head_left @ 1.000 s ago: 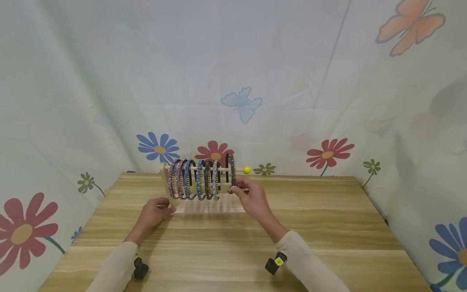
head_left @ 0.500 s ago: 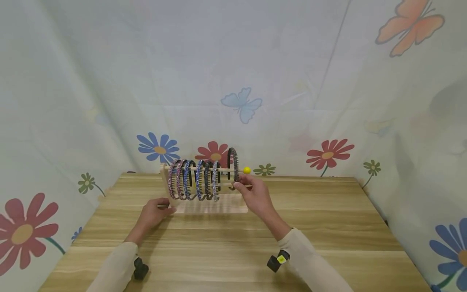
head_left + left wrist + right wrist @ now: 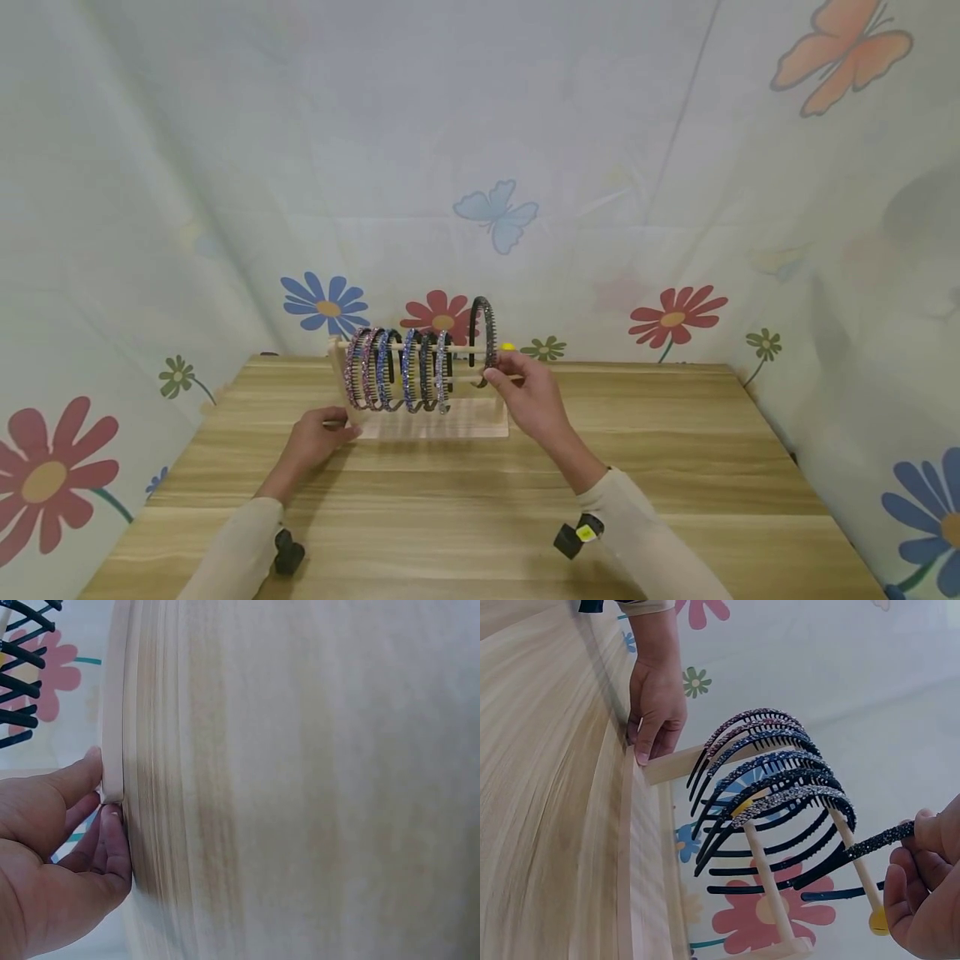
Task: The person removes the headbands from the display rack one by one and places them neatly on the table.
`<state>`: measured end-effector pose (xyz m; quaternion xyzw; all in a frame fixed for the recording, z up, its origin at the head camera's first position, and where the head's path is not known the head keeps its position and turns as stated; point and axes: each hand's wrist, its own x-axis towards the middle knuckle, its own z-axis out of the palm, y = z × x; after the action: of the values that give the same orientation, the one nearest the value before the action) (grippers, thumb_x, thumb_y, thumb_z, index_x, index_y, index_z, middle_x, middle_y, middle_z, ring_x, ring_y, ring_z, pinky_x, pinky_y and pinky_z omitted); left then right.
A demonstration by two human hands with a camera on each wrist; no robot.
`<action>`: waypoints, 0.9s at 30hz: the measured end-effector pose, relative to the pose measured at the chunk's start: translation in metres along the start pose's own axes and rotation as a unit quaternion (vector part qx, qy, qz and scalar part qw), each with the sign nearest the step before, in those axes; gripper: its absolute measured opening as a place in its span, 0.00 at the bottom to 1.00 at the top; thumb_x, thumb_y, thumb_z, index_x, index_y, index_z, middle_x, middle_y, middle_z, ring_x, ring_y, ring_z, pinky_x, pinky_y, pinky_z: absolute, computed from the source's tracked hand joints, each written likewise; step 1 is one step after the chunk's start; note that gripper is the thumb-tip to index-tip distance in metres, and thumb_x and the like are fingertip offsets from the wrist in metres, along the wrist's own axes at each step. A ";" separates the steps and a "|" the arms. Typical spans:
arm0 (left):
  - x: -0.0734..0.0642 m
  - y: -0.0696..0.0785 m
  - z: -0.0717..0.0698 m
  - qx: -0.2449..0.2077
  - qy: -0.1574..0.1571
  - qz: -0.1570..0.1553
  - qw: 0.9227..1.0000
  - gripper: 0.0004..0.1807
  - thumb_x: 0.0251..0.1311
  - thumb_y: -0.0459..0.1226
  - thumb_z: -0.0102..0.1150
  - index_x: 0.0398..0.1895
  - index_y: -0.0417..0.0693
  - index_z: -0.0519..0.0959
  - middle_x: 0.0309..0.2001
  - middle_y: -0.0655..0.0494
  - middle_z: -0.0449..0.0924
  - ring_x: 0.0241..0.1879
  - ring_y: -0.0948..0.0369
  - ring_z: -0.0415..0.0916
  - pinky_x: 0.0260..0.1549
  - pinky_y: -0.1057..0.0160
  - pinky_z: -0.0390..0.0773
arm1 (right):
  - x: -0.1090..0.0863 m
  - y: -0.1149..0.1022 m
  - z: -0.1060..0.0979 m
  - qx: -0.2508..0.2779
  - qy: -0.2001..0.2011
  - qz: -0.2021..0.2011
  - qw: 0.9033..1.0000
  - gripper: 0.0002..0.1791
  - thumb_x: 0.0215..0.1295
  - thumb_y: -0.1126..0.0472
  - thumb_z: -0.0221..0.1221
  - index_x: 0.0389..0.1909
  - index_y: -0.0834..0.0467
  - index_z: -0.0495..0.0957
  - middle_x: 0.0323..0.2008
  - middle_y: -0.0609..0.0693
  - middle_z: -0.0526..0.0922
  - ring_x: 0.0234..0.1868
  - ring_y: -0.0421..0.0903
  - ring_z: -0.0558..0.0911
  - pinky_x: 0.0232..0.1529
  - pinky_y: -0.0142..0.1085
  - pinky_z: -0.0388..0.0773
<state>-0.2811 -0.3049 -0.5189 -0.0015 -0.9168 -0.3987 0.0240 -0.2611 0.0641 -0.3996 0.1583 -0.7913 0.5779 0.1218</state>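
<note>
A wooden headband stand (image 3: pixel 472 423) sits near the back of the table. My left hand (image 3: pixel 318 433) pinches the left end of its base (image 3: pixel 112 712), thumb on top. Glittery pink, blue, black and silver headbands (image 3: pixel 407 367) hang in a row on its rods. Near the stand's right end, my right hand (image 3: pixel 534 400) pinches a dark sparkly headband (image 3: pixel 491 329) between thumb and fingers. That headband stands higher than the row and overlaps the upper rod. In the right wrist view its glittery band (image 3: pixel 877 841) runs from the fingertips across the rod.
A yellow ball (image 3: pixel 880 922) caps the upper rod's right end, mostly hidden behind the right hand in the head view. The wood-grain table (image 3: pixel 450 517) extends toward me. A flowered curtain (image 3: pixel 600 167) hangs behind it and at both sides.
My right hand has moved up and slightly right with the dark headband, along the rod toward the yellow ball. The left hand and the other headbands have stayed put.
</note>
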 end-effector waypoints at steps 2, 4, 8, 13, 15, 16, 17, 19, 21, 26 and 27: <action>0.000 0.000 0.000 0.000 0.001 -0.002 1.000 0.23 0.65 0.39 0.69 0.56 0.30 0.81 0.54 0.34 0.83 0.53 0.41 0.83 0.50 0.46 0.83 | 0.000 -0.002 -0.002 0.000 0.000 -0.002 1.000 0.09 0.69 0.63 0.65 0.46 0.63 0.85 0.40 0.53 0.88 0.47 0.51 0.86 0.47 0.41 0.85; 0.000 -0.001 0.000 0.003 0.001 0.002 1.000 0.23 0.65 0.39 0.69 0.56 0.30 0.81 0.54 0.34 0.83 0.53 0.40 0.82 0.49 0.45 0.83 | 0.000 -0.004 -0.003 -0.002 0.002 -0.005 1.000 0.09 0.69 0.63 0.66 0.45 0.62 0.85 0.39 0.53 0.87 0.47 0.50 0.86 0.47 0.41 0.85; 0.001 -0.002 0.001 0.005 0.002 0.004 1.000 0.23 0.65 0.39 0.68 0.56 0.30 0.81 0.54 0.34 0.83 0.53 0.40 0.82 0.50 0.45 0.83 | 0.001 -0.007 -0.007 0.000 0.007 -0.011 1.000 0.07 0.69 0.63 0.65 0.44 0.61 0.85 0.39 0.52 0.87 0.47 0.50 0.86 0.47 0.41 0.85; 0.001 -0.002 0.002 0.005 0.002 0.004 1.000 0.22 0.65 0.38 0.68 0.56 0.30 0.81 0.54 0.35 0.83 0.54 0.40 0.82 0.50 0.45 0.83 | 0.002 -0.010 -0.011 0.007 0.012 -0.021 1.000 0.06 0.69 0.63 0.65 0.43 0.61 0.85 0.39 0.53 0.87 0.47 0.50 0.86 0.47 0.42 0.85; 0.001 -0.003 0.002 0.005 0.004 0.004 1.000 0.22 0.65 0.38 0.68 0.56 0.30 0.81 0.54 0.34 0.83 0.53 0.40 0.82 0.50 0.45 0.83 | 0.002 -0.011 -0.012 0.007 0.011 -0.024 1.000 0.06 0.69 0.63 0.65 0.43 0.61 0.85 0.39 0.53 0.87 0.47 0.50 0.86 0.47 0.42 0.85; 0.001 -0.003 0.002 0.005 0.004 0.004 1.000 0.22 0.65 0.38 0.68 0.56 0.30 0.81 0.54 0.34 0.83 0.53 0.40 0.82 0.49 0.45 0.83 | 0.002 -0.011 -0.013 0.007 0.012 -0.025 1.000 0.06 0.69 0.63 0.65 0.43 0.61 0.85 0.40 0.53 0.87 0.47 0.50 0.86 0.47 0.42 0.85; 0.001 -0.003 0.002 0.005 0.004 0.004 1.000 0.22 0.65 0.38 0.68 0.56 0.30 0.81 0.54 0.34 0.83 0.53 0.40 0.82 0.49 0.45 0.83 | 0.002 -0.011 -0.014 0.007 0.013 -0.026 1.000 0.06 0.69 0.63 0.65 0.43 0.61 0.85 0.40 0.53 0.87 0.47 0.50 0.86 0.47 0.42 0.85; 0.001 -0.002 0.002 0.004 0.005 0.002 1.000 0.22 0.65 0.38 0.69 0.56 0.31 0.81 0.53 0.35 0.84 0.53 0.40 0.82 0.49 0.45 0.83 | 0.002 -0.011 -0.017 0.008 0.016 -0.027 0.999 0.07 0.70 0.63 0.65 0.44 0.61 0.85 0.41 0.53 0.87 0.47 0.50 0.86 0.46 0.41 0.85; 0.001 -0.002 0.002 0.005 0.005 0.000 1.000 0.22 0.65 0.39 0.69 0.55 0.31 0.81 0.53 0.35 0.84 0.53 0.41 0.82 0.49 0.45 0.83 | 0.003 -0.011 -0.019 0.009 0.017 -0.030 0.999 0.07 0.70 0.63 0.64 0.44 0.62 0.85 0.41 0.53 0.87 0.47 0.50 0.86 0.46 0.41 0.85; 0.001 -0.001 0.001 0.006 0.003 0.001 1.000 0.23 0.65 0.39 0.69 0.55 0.30 0.81 0.53 0.34 0.84 0.52 0.41 0.83 0.49 0.46 0.83 | 0.003 -0.011 -0.024 0.013 0.022 -0.033 0.999 0.08 0.69 0.64 0.65 0.45 0.63 0.85 0.42 0.54 0.89 0.47 0.50 0.86 0.46 0.39 0.85; 0.000 -0.001 0.001 0.005 0.004 0.001 1.000 0.23 0.65 0.39 0.69 0.55 0.30 0.81 0.53 0.34 0.84 0.52 0.40 0.83 0.49 0.46 0.83 | 0.003 -0.012 -0.025 0.014 0.024 -0.033 0.999 0.08 0.69 0.64 0.65 0.45 0.63 0.85 0.42 0.53 0.89 0.47 0.49 0.86 0.46 0.39 0.85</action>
<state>-0.2815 -0.3049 -0.5200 -0.0012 -0.9187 -0.3939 0.0280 -0.2591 0.0844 -0.3808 0.1717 -0.7745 0.5881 0.1578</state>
